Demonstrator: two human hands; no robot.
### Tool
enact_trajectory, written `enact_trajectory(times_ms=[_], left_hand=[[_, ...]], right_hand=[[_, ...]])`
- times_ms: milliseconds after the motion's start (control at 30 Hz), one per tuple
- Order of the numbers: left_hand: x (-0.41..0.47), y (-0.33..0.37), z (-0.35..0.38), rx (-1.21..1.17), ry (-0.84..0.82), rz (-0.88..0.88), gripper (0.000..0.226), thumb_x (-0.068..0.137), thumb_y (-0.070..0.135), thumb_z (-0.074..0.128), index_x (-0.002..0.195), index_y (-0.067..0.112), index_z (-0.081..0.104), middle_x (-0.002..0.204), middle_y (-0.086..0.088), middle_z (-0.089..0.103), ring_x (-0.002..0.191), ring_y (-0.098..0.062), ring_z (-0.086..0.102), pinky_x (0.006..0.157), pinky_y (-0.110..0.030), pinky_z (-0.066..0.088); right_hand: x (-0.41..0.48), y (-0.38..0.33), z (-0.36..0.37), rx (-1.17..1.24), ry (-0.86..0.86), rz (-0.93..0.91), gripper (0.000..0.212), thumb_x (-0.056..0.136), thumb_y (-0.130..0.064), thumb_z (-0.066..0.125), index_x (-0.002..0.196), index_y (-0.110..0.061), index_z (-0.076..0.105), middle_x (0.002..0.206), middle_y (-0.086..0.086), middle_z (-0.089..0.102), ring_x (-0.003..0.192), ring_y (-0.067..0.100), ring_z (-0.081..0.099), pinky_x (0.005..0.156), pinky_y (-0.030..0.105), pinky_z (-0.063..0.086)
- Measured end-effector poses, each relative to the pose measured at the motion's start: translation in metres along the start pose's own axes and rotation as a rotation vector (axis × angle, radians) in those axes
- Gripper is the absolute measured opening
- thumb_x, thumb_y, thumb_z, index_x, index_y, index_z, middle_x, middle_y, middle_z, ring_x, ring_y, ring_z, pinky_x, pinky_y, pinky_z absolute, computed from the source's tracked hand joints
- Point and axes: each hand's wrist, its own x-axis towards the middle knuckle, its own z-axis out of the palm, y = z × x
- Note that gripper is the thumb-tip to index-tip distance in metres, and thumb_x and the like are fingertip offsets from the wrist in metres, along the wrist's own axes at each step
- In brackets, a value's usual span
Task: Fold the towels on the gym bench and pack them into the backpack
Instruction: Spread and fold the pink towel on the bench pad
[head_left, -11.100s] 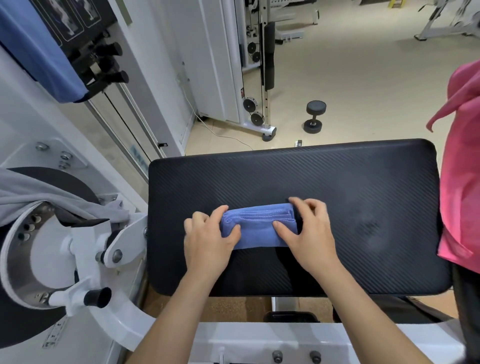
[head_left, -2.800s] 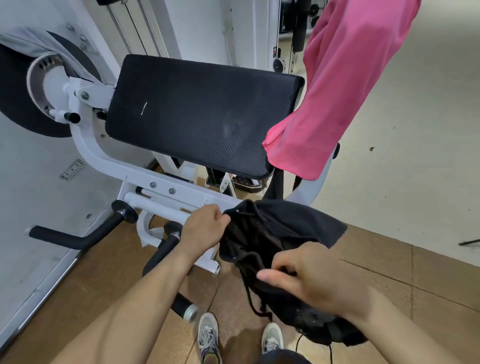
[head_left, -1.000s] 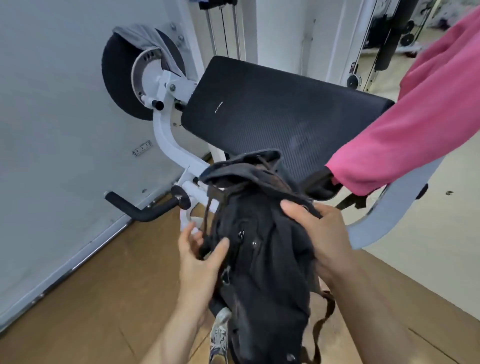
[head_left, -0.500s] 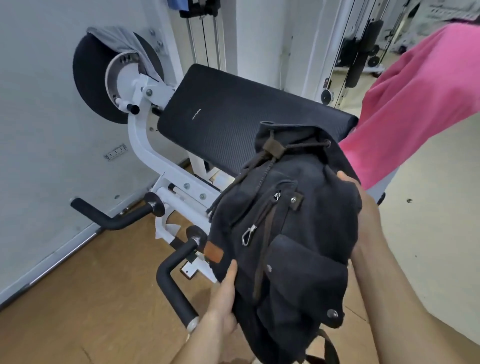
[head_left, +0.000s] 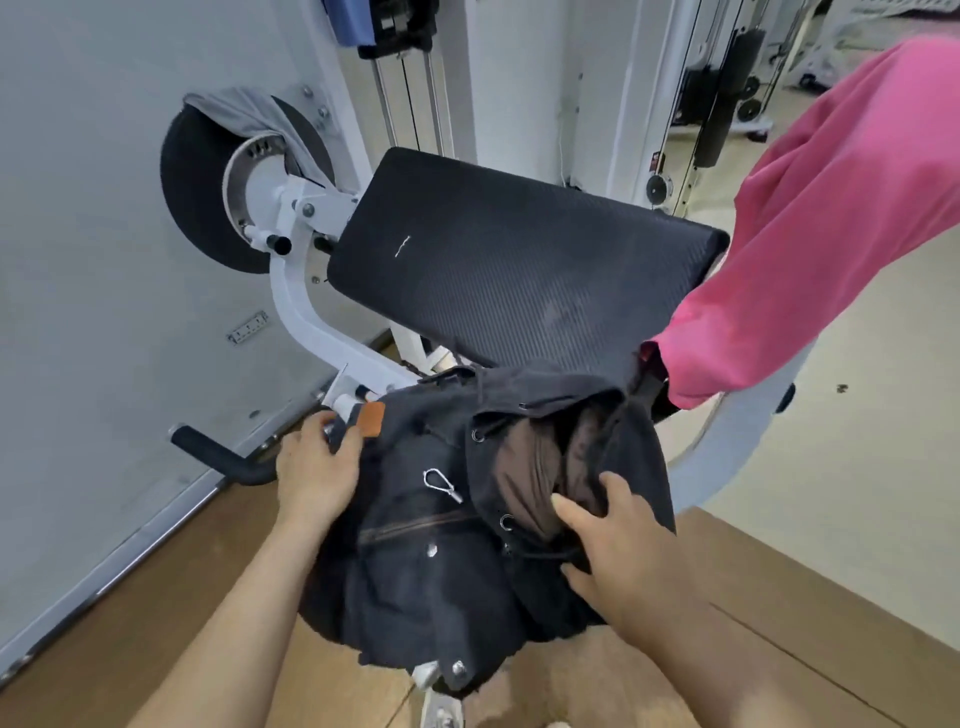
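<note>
Below the bench (head_left: 519, 270), the backpack (head_left: 415, 545) now gapes, left hand (head_left: 317, 467) apparently gripping, right hand (head_left: 618, 551) spreading its mouth.

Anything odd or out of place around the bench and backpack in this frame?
Yes: a grey cloth is draped over the machine's black wheel, and a pink towel hangs unfolded off the bench pad's right end. The backpack lies slumped, mouth open.

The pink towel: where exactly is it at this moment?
In the head view the pink towel hangs at the upper right, draped beside the right end of the black bench pad, just above the open backpack.
</note>
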Motion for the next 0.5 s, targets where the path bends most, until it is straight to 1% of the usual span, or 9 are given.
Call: enact_trajectory(times_ms=[67, 100, 167, 200, 267, 333, 400, 433, 500], left_hand=[[-0.024, 0.045, 0.006, -0.177, -0.002, 0.261, 0.039, 0.087, 0.043, 0.061, 0.122, 0.026, 0.057, 0.107, 0.003, 0.061, 0.096, -0.011, 0.057, 0.090, -0.031, 0.045], [-0.039, 0.071, 0.012, -0.145, -0.040, 0.470, 0.045, 0.085, 0.045, 0.062, 0.127, 0.029, 0.053, 0.115, 0.006, 0.057, 0.103, -0.010, 0.053, 0.094, -0.029, 0.042], [-0.063, 0.110, 0.038, 0.234, -0.093, 0.879, 0.068, 0.084, 0.060, 0.055, 0.142, 0.030, 0.036, 0.137, 0.003, 0.045, 0.126, -0.016, 0.040, 0.105, -0.038, 0.036], [-0.061, 0.118, 0.058, 0.422, -0.145, 0.954, 0.075, 0.085, 0.063, 0.050, 0.148, 0.029, 0.026, 0.146, -0.001, 0.038, 0.135, -0.021, 0.033, 0.109, -0.046, 0.032], [-0.046, 0.120, 0.098, 0.612, -0.295, 0.863, 0.073, 0.091, 0.060, 0.045, 0.150, 0.025, 0.020, 0.149, -0.006, 0.037, 0.138, -0.028, 0.033, 0.111, -0.053, 0.028], [-0.030, 0.114, 0.118, 0.550, -0.404, 0.720, 0.049, 0.098, 0.050, 0.041, 0.137, 0.020, 0.041, 0.134, -0.008, 0.055, 0.124, -0.030, 0.050, 0.099, -0.046, 0.038], [-0.021, 0.103, 0.130, 0.461, -0.406, 0.698, 0.033, 0.102, 0.043, 0.036, 0.110, 0.016, 0.053, 0.115, -0.011, 0.065, 0.108, -0.035, 0.059, 0.083, -0.041, 0.043], [-0.018, 0.098, 0.134, 0.402, -0.440, 0.710, 0.031, 0.102, 0.041, 0.036, 0.097, 0.016, 0.052, 0.107, -0.012, 0.067, 0.103, -0.038, 0.060, 0.078, -0.041, 0.042], [-0.018, 0.099, 0.128, 0.145, -0.639, 0.604, 0.035, 0.101, 0.040, 0.041, 0.079, 0.014, 0.049, 0.090, -0.010, 0.068, 0.099, -0.036, 0.061, 0.075, -0.037, 0.042]], right_hand=[[0.000, -0.004, 0.004, -0.015, 0.031, 0.039, 0.062, 0.091, -0.046, 0.053, 0.146, -0.043, 0.024, 0.151, 0.009, 0.013, 0.126, 0.029, 0.035, 0.093, 0.039, 0.047], [0.000, -0.005, 0.005, -0.016, 0.046, 0.033, 0.062, 0.090, -0.048, 0.054, 0.145, -0.042, 0.027, 0.151, 0.009, 0.015, 0.125, 0.029, 0.036, 0.093, 0.039, 0.048], [0.002, -0.005, 0.008, 0.025, 0.046, 0.015, 0.066, 0.085, -0.060, 0.054, 0.144, -0.038, 0.035, 0.151, 0.008, 0.020, 0.126, 0.029, 0.038, 0.095, 0.038, 0.048], [0.003, -0.005, 0.008, 0.072, 0.021, 0.032, 0.075, 0.079, -0.073, 0.050, 0.143, -0.036, 0.040, 0.151, 0.006, 0.022, 0.128, 0.028, 0.038, 0.098, 0.037, 0.047], [0.003, -0.002, 0.004, 0.305, -0.014, 0.145, 0.095, 0.066, -0.094, 0.030, 0.135, -0.033, 0.054, 0.146, -0.003, 0.032, 0.129, 0.018, 0.039, 0.102, 0.035, 0.043], [0.002, 0.004, 0.001, 0.533, 0.057, 0.300, 0.081, 0.072, -0.089, 0.027, 0.099, -0.027, 0.072, 0.114, -0.005, 0.057, 0.101, 0.008, 0.055, 0.090, 0.034, 0.049], [0.002, 0.013, 0.006, 0.494, 0.231, 0.428, 0.060, 0.081, -0.074, 0.038, 0.071, -0.021, 0.063, 0.076, -0.004, 0.061, 0.070, 0.010, 0.056, 0.071, 0.041, 0.052], [0.002, 0.015, 0.011, 0.442, 0.265, 0.495, 0.049, 0.079, -0.071, 0.047, 0.074, -0.024, 0.058, 0.075, -0.007, 0.058, 0.069, 0.010, 0.055, 0.067, 0.041, 0.051], [0.004, 0.021, 0.031, 0.433, 0.209, 0.585, 0.047, 0.074, -0.060, 0.068, 0.101, -0.026, 0.049, 0.096, -0.005, 0.051, 0.085, 0.015, 0.053, 0.073, 0.035, 0.050]])
